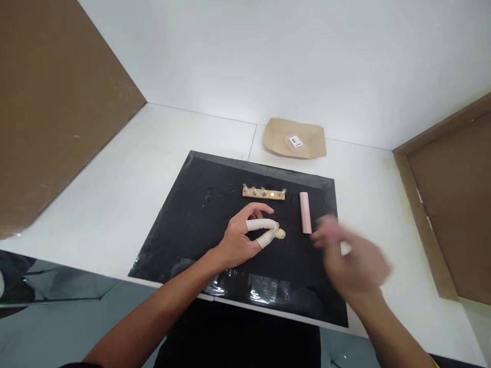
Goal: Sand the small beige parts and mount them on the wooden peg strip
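My left hand (pixel 245 235) is over the black mat, white finger cots on its thumb and index finger. Those two fingertips pinch a small pale cream rounded piece (pixel 281 233), whose kind I cannot make out. Just beyond the hand lies a narrow wooden strip (pixel 264 193) carrying several clear plastic pegs or caps and a white dot. To the right of it rests a pale pink bar-shaped block (pixel 305 212). My right hand (pixel 351 258), smeared by motion, is over the mat's right edge, near the block's lower end; its fingers cannot be made out.
The black mat (pixel 184 220) covers the middle of the white table (pixel 115 179). Behind it sits a brown paper tray (pixel 314 140) with a small labelled clear container (pixel 294 143) inside. Brown panels stand at the left (pixel 57 102) and right (pixel 456 204), with a white wall behind.
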Available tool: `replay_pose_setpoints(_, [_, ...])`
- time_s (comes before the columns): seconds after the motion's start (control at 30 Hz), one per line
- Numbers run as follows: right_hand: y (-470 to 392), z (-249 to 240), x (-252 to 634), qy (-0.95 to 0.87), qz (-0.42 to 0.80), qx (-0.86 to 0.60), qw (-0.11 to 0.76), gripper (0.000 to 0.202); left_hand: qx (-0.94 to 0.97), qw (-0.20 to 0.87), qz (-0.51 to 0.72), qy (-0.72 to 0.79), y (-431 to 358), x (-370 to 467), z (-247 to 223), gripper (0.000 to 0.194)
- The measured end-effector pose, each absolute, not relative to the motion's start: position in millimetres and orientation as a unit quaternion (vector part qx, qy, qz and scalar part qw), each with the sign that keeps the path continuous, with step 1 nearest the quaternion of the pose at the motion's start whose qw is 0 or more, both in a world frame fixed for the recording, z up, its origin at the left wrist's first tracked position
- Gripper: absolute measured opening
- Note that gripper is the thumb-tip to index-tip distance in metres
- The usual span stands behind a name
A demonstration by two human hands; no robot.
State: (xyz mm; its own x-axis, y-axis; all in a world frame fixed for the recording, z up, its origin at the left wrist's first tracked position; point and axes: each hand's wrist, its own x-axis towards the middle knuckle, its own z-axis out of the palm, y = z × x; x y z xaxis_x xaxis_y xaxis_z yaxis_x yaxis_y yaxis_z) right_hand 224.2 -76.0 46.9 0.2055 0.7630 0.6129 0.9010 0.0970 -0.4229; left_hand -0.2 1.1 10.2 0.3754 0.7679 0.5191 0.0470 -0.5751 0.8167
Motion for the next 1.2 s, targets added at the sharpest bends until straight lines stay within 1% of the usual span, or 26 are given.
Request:
replay_pose_setpoints(0.1, [-77, 48, 226, -0.654, -0.067, -0.658, 0.367, 0.049, 0.746, 0.367, 0.484, 0.274, 1, 0, 9, 0.013])
replay_pose_setpoints(0.2, [-76, 51, 231, -0.654, -0.072, -0.665, 0.354, 0.052, 0.757, 0.345, 0.483, 0.273, 0, 0, 7, 0.013])
replay_pose_setpoints(0.33, [-73, 56, 233, -0.658, -0.072, -0.665, 0.347, 0.037, 0.78, 0.271, 0.495, 0.27, 1, 0, 2, 0.018])
replay_pose_setpoints(0.47, [-70, 57, 231, -0.699, -0.045, -0.633, 0.328, 0.039, 0.802, 0.21, 0.49, 0.27, 0, 0, 1, 0.017])
replay_pose_setpoints(0.57, [-70, 54, 230, -0.733, -0.017, -0.607, 0.307, 0.045, 0.809, 0.199, 0.483, 0.269, -1, 1, 1, 0.015])
replay_pose_setpoints(0.63, [-71, 52, 231, -0.74, -0.009, -0.6, 0.303, 0.05, 0.803, 0.211, 0.489, 0.267, -1, 1, 2, 0.015])
replay_pose_setpoints(0.67, [-72, 52, 231, -0.742, -0.006, -0.598, 0.303, 0.049, 0.797, 0.224, 0.494, 0.267, -1, 0, 3, 0.015])
replay_pose_setpoints(0.73, [-74, 52, 232, -0.742, -0.003, -0.597, 0.306, 0.046, 0.78, 0.258, 0.502, 0.271, 0, 0, 5, 0.015])
replay_pose_setpoints(0.87, [-77, 53, 229, -0.737, 0.012, -0.595, 0.32, 0.053, 0.75, 0.342, 0.493, 0.277, 2, -2, 10, 0.009])
replay_pose_setpoints(0.97, [-79, 48, 222, -0.716, 0.005, -0.607, 0.344, 0.041, 0.737, 0.379, 0.484, 0.28, 3, -2, 12, 0.005])
replay_pose_setpoints(1.1, [-81, 43, 217, -0.67, -0.019, -0.643, 0.371, 0.049, 0.729, 0.391, 0.484, 0.286, 2, -1, 10, 0.005])
replay_pose_setpoints(1.13, [-82, 44, 218, -0.665, -0.018, -0.647, 0.373, 0.048, 0.728, 0.391, 0.486, 0.285, 2, 0, 10, 0.006])
replay_pose_setpoints(1.2, [-83, 45, 222, -0.645, -0.025, -0.658, 0.387, 0.037, 0.727, 0.393, 0.487, 0.282, 2, 0, 9, 0.006])
